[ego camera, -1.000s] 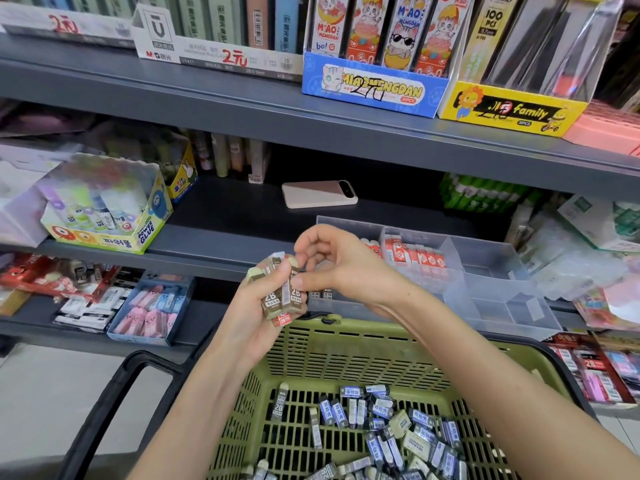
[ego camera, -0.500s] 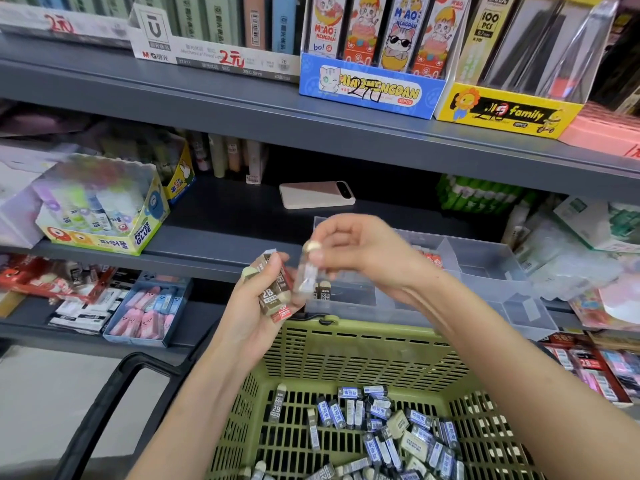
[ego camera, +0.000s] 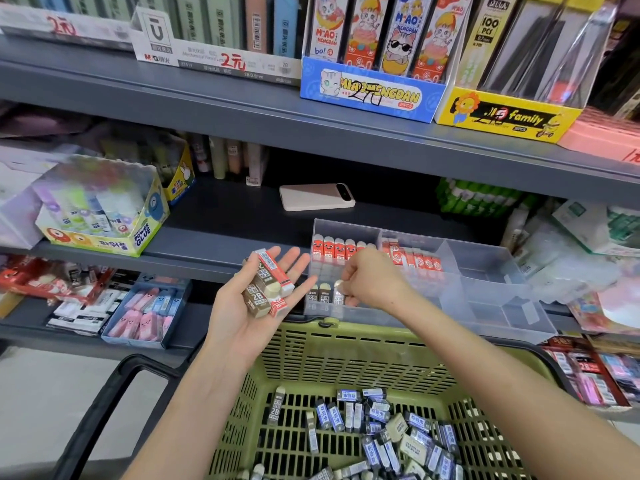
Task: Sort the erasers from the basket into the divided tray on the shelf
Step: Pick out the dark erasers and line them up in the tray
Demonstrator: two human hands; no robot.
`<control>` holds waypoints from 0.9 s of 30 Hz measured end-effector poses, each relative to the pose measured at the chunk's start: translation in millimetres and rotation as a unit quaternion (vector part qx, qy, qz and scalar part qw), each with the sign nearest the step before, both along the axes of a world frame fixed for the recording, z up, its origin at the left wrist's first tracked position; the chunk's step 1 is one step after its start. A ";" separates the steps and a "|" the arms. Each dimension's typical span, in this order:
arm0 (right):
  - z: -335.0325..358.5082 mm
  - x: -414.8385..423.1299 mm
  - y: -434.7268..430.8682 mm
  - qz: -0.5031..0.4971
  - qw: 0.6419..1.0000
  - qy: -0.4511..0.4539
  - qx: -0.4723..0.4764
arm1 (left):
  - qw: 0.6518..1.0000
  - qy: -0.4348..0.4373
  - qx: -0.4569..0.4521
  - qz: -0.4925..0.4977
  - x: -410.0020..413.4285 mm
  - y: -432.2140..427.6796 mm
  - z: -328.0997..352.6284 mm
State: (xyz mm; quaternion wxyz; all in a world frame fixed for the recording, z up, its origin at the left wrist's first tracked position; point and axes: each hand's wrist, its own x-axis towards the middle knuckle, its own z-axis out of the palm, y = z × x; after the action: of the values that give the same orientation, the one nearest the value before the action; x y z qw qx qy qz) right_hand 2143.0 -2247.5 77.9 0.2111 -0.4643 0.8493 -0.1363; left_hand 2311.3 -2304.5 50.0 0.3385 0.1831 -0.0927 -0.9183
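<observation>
Your right hand (ego camera: 367,280) is pinched on 1 brown eraser (ego camera: 338,295), standing it in the tray's (ego camera: 491,296) front-left compartment at the shelf's (ego camera: 221,244) front edge; next, pick another from the stack (ego camera: 266,289) on your open left hand (ego camera: 258,299).

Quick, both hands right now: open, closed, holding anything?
Left hand: open, palm up, several erasers resting on it.
Right hand: closed on one eraser, setting it into the tray.
</observation>
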 end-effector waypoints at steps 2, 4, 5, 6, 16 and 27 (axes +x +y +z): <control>-3.7 2.6 -1.5 0.012 0.999 0.026 0.024 | 1.000 0.006 -0.004 -0.002 0.1 -0.9 -1.2; -6.4 4.4 -2.9 0.018 0.998 0.045 0.040 | 1.000 0.001 -0.013 0.001 0.0 -1.5 -2.0; -7.0 4.9 -3.4 0.023 0.998 0.045 0.044 | 1.000 -0.001 -0.017 0.004 0.2 -1.6 -2.2; -6.5 5.1 -3.9 0.033 0.997 0.044 0.051 | 1.000 -0.002 -0.020 0.006 0.4 -1.8 -2.3; 47.9 48.0 2.9 0.122 0.962 -0.121 -0.214 | 1.000 -0.005 -0.023 0.006 2.6 -3.2 -5.7; 34.0 63.2 5.5 0.195 0.952 -0.024 -0.235 | 1.000 0.007 -0.023 0.007 0.7 -0.5 -0.2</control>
State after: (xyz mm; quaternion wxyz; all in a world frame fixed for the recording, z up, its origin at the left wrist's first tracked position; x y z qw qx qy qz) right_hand 2206.1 -2242.0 111.9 0.1386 -0.6541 0.6806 -0.2994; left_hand 2312.0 -2305.0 49.8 0.3494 0.1696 -0.1101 -0.9149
